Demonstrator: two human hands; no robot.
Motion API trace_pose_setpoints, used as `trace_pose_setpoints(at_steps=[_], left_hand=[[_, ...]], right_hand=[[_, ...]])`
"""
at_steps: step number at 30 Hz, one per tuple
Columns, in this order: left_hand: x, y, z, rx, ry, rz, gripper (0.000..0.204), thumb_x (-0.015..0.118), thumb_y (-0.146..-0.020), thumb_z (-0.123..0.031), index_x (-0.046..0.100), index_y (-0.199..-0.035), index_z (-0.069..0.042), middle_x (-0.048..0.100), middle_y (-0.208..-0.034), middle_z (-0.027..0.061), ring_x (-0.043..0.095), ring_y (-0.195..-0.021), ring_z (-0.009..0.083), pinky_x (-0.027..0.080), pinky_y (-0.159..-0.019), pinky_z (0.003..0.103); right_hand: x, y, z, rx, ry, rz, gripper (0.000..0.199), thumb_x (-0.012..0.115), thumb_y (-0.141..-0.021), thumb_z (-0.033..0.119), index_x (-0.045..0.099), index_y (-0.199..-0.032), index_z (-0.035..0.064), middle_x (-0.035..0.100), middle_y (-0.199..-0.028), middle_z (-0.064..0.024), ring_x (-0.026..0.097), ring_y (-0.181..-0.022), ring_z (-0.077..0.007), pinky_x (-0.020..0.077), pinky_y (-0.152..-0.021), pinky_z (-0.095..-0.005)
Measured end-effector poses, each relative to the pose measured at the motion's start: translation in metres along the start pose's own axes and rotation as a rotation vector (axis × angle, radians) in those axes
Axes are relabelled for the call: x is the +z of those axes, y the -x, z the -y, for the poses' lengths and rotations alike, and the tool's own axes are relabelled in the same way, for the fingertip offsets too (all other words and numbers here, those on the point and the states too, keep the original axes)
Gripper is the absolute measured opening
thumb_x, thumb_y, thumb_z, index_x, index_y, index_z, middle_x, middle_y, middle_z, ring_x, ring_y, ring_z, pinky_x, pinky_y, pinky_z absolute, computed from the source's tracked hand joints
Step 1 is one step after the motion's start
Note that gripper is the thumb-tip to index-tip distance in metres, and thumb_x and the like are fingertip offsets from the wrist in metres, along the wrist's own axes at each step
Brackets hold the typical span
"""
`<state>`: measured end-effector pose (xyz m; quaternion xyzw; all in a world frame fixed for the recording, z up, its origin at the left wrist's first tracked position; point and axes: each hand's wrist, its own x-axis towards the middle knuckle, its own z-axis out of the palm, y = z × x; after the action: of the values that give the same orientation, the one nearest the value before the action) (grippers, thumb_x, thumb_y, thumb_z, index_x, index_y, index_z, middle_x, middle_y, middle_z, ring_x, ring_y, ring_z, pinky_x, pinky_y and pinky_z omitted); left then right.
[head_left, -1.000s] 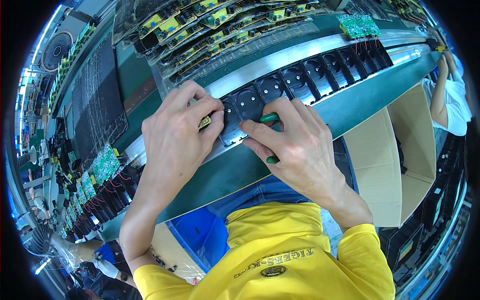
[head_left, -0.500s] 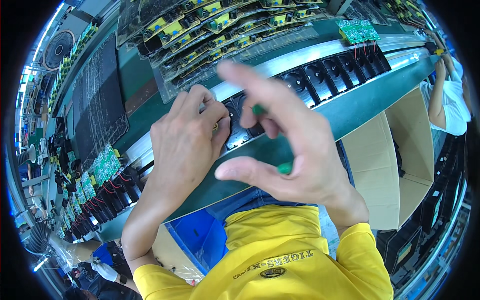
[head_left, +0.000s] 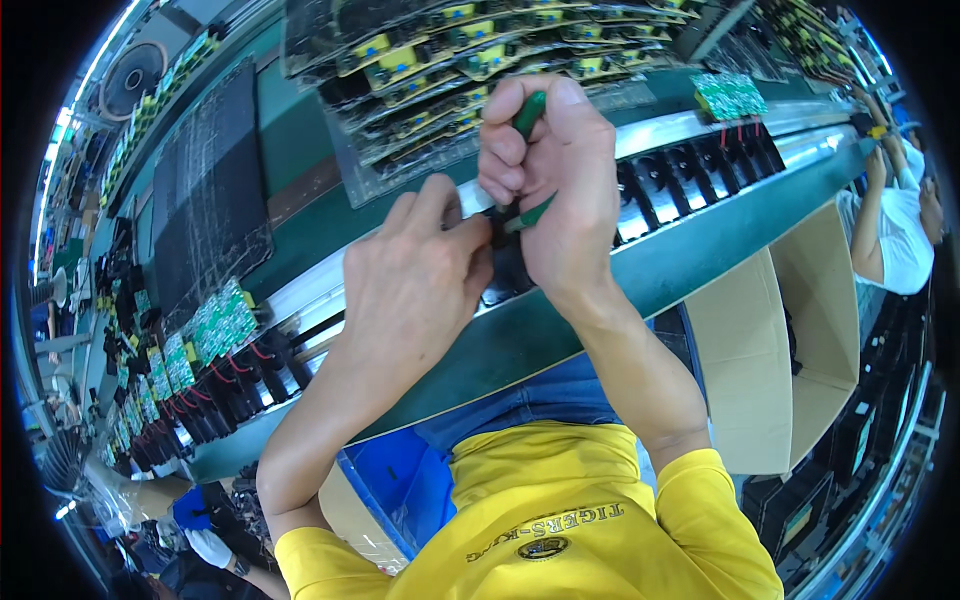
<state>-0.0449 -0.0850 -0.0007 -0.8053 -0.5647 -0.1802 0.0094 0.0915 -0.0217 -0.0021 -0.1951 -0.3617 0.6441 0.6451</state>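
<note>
My right hand is closed round a pair of green-handled pliers, one handle under the curled fingers and the other against the palm. The dark head of the pliers points toward the fingertips of my left hand. That left hand is bent over the row of black plastic housings, its thumb and fingers pinched together. Whatever lies between them is hidden. One black housing shows just below the two hands.
Stacked trays of yellow-and-black circuit boards stand beyond my hands. Green boards with red wires sit on housings to the left, another green board at the right. An open cardboard box stands below the green bench edge; a co-worker is far right.
My right hand, spread and blurred before, has swung up and left and closed on the pliers, bringing their head beside my left fingers. The left hand sits slightly farther right in view.
</note>
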Motion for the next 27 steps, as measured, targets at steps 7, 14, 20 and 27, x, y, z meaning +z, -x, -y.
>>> trace_pose_setpoints(at_steps=[7,14,20,27], left_hand=[[0.005,-0.009,-0.009,-0.056,-0.026,0.046,0.009,0.081,-0.090,-0.019,0.083,-0.097,-0.015,0.063,-0.111,0.0047,0.068,-0.093,0.0264,0.054,-0.069,0.039],[0.003,-0.004,0.000,-0.011,0.006,0.047,0.010,0.079,-0.090,-0.019,0.082,-0.097,-0.012,0.063,-0.110,0.0081,0.068,-0.089,0.0297,0.055,-0.066,0.042],[-0.041,-0.034,0.013,0.007,0.180,0.306,0.022,0.078,-0.090,-0.017,0.078,-0.111,-0.011,0.066,-0.117,0.0107,0.070,-0.092,0.0323,0.057,-0.073,0.046],[-0.029,-0.051,0.001,0.026,-0.063,0.129,0.046,0.077,-0.087,-0.005,0.072,-0.131,-0.015,0.072,-0.141,0.0051,0.072,-0.118,0.0290,0.058,-0.098,0.042]], right_hand=[[-0.022,-0.006,0.003,0.010,0.099,0.139,0.025,0.050,-0.114,0.021,0.063,-0.098,0.0074,0.053,-0.079,0.0021,0.039,-0.068,-0.0081,0.0323,-0.060,-0.0248],[0.006,0.010,0.012,-0.013,0.267,0.029,0.027,0.051,-0.115,0.023,0.066,-0.102,0.0058,0.049,-0.087,0.0006,0.042,-0.076,-0.0118,0.0381,-0.068,-0.0279],[-0.022,0.057,0.073,-0.368,1.109,0.435,0.017,0.078,-0.097,0.011,0.081,-0.114,0.0094,0.058,-0.099,-0.0024,0.051,-0.083,-0.0161,0.0450,-0.073,-0.0316],[-0.057,0.079,0.055,-0.441,1.801,0.516,0.018,0.090,-0.089,0.019,0.087,-0.107,0.0178,0.062,-0.111,-0.0026,0.056,-0.085,-0.0205,0.0495,-0.075,-0.0355]])
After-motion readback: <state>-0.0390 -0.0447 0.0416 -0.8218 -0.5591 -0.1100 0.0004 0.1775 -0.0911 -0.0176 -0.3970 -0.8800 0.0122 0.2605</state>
